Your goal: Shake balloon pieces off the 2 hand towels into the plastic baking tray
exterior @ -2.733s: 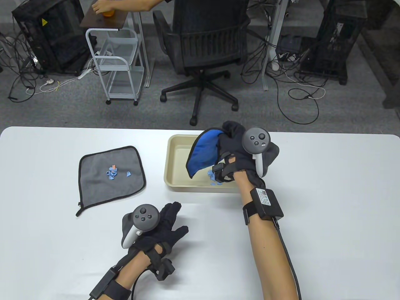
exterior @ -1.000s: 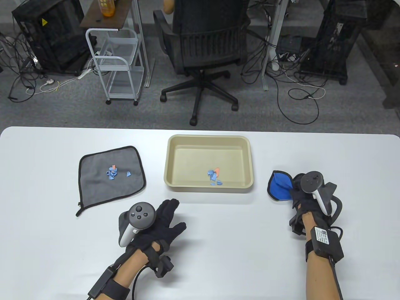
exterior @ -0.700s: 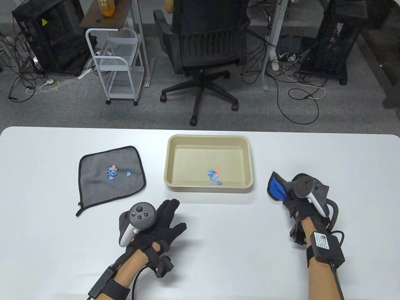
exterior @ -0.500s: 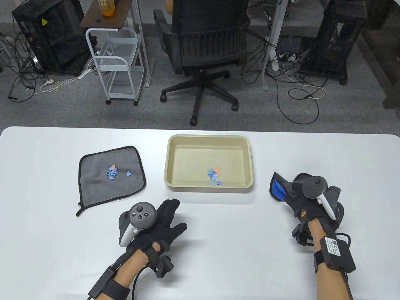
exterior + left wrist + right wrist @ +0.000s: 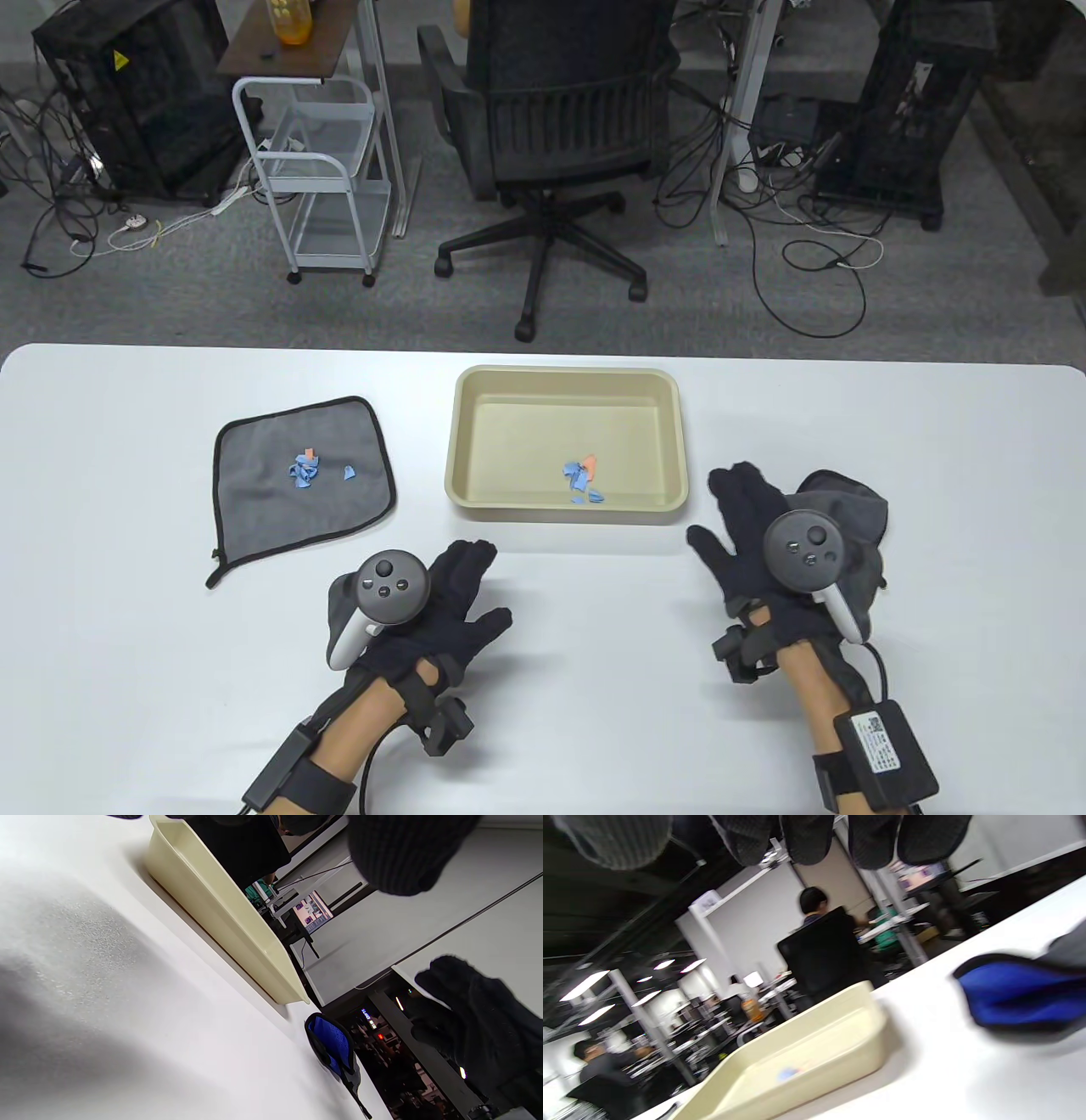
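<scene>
A grey hand towel [image 5: 339, 492] lies flat at the left with several blue and orange balloon pieces [image 5: 305, 469] on it. The beige plastic tray [image 5: 458, 424] sits mid-table and holds more balloon pieces [image 5: 583, 480]. Right of the tray lies the second towel [image 5: 853, 505], crumpled; its blue side shows in the wrist views [image 5: 333, 1046] [image 5: 1018, 1001]. My right hand [image 5: 740, 531] hovers just left of that towel with fingers spread, holding nothing. My left hand [image 5: 475, 594] rests flat on the table, below the gap between grey towel and tray.
Beyond the table's far edge stand an office chair [image 5: 560, 127], a white trolley [image 5: 314, 170] and floor cables. The tray's side wall [image 5: 220, 904] [image 5: 806, 1052] stands near both hands. A seated person [image 5: 814, 912] shows far behind.
My right hand carried the blue towel from over the tray to the table at the right, let it go and slid left with fingers spread. The left hand barely moved.
</scene>
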The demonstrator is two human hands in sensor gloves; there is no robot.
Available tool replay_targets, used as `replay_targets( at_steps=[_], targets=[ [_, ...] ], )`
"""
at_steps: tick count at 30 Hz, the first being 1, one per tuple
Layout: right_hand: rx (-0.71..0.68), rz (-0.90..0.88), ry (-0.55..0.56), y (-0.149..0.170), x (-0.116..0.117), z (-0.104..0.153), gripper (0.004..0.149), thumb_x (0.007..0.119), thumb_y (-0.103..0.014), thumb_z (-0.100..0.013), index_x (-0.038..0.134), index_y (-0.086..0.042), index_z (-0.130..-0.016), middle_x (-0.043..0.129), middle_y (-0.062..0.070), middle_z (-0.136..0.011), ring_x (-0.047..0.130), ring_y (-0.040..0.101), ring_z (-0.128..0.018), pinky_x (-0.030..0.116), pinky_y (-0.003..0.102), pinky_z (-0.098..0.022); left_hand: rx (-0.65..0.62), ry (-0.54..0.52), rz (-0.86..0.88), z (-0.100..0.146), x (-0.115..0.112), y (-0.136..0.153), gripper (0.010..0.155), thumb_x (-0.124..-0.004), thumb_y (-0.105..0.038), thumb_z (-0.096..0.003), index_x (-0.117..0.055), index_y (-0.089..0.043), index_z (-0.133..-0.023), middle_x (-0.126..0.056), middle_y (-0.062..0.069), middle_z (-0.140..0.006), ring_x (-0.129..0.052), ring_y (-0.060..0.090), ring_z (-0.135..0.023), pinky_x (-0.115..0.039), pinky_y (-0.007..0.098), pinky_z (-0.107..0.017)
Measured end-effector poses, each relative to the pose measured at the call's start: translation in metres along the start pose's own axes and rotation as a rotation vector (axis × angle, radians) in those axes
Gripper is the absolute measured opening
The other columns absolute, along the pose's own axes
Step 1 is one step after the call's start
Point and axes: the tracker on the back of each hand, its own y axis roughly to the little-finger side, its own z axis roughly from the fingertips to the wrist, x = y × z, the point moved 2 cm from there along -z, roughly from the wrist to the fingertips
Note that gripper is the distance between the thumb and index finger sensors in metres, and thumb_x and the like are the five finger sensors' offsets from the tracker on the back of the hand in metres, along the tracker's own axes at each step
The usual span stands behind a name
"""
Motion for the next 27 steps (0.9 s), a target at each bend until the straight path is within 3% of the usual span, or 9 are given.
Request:
replay_targets(
  at_steps=[4, 9, 20, 27],
  targets=[
    [-0.092, -0.041, -0.074, -0.027, 0.039, 0.014, 0.076, 0.067, -0.064, -0.036, 0.041, -0.037, -0.103, 0.037, 0.001, -0.12, 0.036, 0.039, -0.107, 0.049, 0.06, -0.073, -0.017, 0.016, -0.01, 0.0, -0.003, -0.001, 0.084, -0.073, -0.055, -0.0368, -0.026, -0.035, -0.104, -0.017, 0.011, -0.112, -0.018, 0.047, -0.108, -0.036, 0.072, -0.071],
    [-0.118, -0.045, -0.179, -0.034, 0.077, 0.023, 0.077, 0.067, -0.063, -0.037, 0.04, -0.035, -0.103, 0.035, 0.003, -0.12, 0.032, 0.041, -0.107, 0.046, 0.062, -0.073, -0.025, 0.043, -0.046, -0.002, -0.01, -0.001, 0.085, -0.072, -0.058, -0.0359, -0.025, -0.037, -0.104, -0.014, 0.01, -0.112, -0.014, 0.048, -0.107, -0.033, 0.072, -0.072],
    [-0.164, 0.003, -0.225, -0.033, 0.09, 0.032, 0.078, 0.067, -0.063, -0.037, 0.04, -0.031, -0.103, 0.036, 0.006, -0.119, 0.033, 0.043, -0.105, 0.044, 0.064, -0.071, -0.028, 0.115, -0.113, -0.005, -0.022, -0.003, 0.092, -0.074, -0.065, -0.0332, -0.021, -0.04, -0.104, -0.006, 0.008, -0.112, -0.005, 0.049, -0.107, -0.027, 0.076, -0.07],
    [-0.174, 0.014, -0.213, -0.032, 0.087, 0.032, 0.078, 0.067, -0.063, -0.037, 0.041, -0.031, -0.103, 0.036, 0.007, -0.119, 0.034, 0.043, -0.105, 0.044, 0.064, -0.071, -0.024, 0.101, -0.182, -0.002, 0.002, -0.009, 0.094, -0.076, -0.066, -0.0318, -0.02, -0.042, -0.104, -0.003, 0.006, -0.112, 0.001, 0.05, -0.106, -0.022, 0.079, -0.069]
  ],
)
